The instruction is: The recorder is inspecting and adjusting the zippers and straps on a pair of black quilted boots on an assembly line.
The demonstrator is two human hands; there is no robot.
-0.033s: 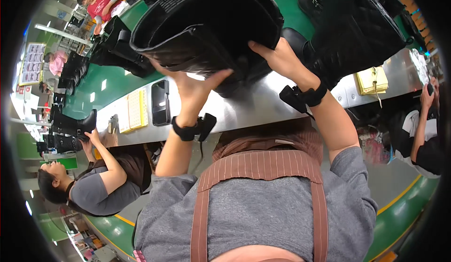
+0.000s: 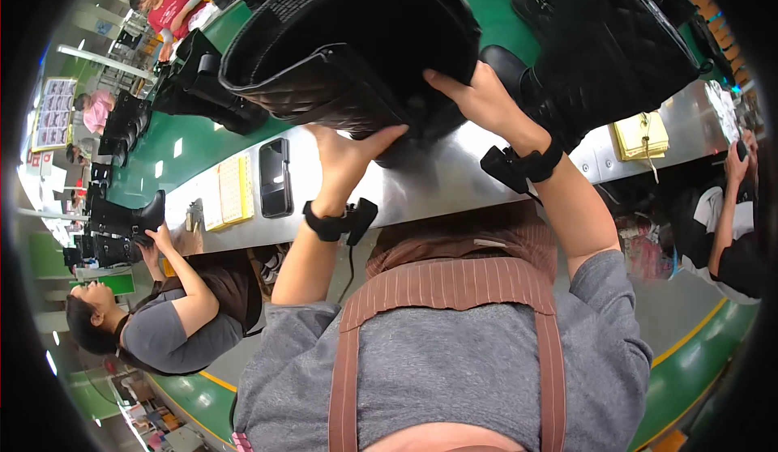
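Observation:
A tall black boot (image 2: 312,87) with a quilted shaft stands in front of me, its wide open top turned up toward my view. My left hand (image 2: 344,156) is closed on the near lower side of the shaft, the thumb pointing right across it and the other fingers hidden. At the right side, my right hand (image 2: 490,108) grips the shaft near the rim. Its thumb lies over the dark opening, while its fingers are out of sight behind the leather. The boot's foot is mostly hidden below the shaft.
Black boots (image 2: 608,63) lie close on my right, more (image 2: 207,83) to the left on the green table (image 2: 154,148). A phone (image 2: 275,176) and yellow paper pads (image 2: 235,193) rest on the metal edge (image 2: 421,185). Co-workers (image 2: 174,314) work on both sides.
The boot has shifted slightly left. My left hand has moved a little right along the shaft, and its fingers, partly visible before, are now hidden. My right hand keeps its grip.

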